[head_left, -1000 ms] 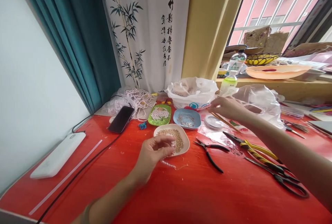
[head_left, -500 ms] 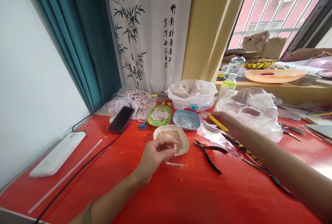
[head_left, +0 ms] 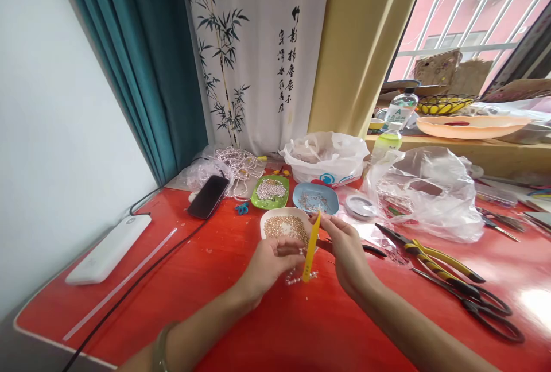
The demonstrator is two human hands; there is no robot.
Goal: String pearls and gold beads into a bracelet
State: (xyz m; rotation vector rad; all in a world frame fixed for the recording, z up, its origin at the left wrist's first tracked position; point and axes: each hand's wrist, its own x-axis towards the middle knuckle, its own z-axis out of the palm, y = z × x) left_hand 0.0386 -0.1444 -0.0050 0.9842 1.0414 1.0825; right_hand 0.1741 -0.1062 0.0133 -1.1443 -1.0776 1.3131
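Pinching a bead strand (head_left: 294, 280) in the left hand (head_left: 272, 263), with thumb and fingers curled nearly together and the lower part of the strand hanging below them. Gripping a slim yellow tool (head_left: 310, 254) near its upper end in the right hand (head_left: 349, 248), with thumb and fingers closed on it and its lower end just beside the left fingertips. Showing, directly beyond the hands, a cream dish (head_left: 267, 216) of gold-coloured beads; farther off, a green dish (head_left: 257, 202) of pale beads at left and a blue dish (head_left: 330, 192) of small metallic pieces at right. Including, on the red table (head_left: 241, 337), a phone (head_left: 208, 197) at left and yellow-handled pliers (head_left: 430, 257) near scissors (head_left: 467, 303) at right.
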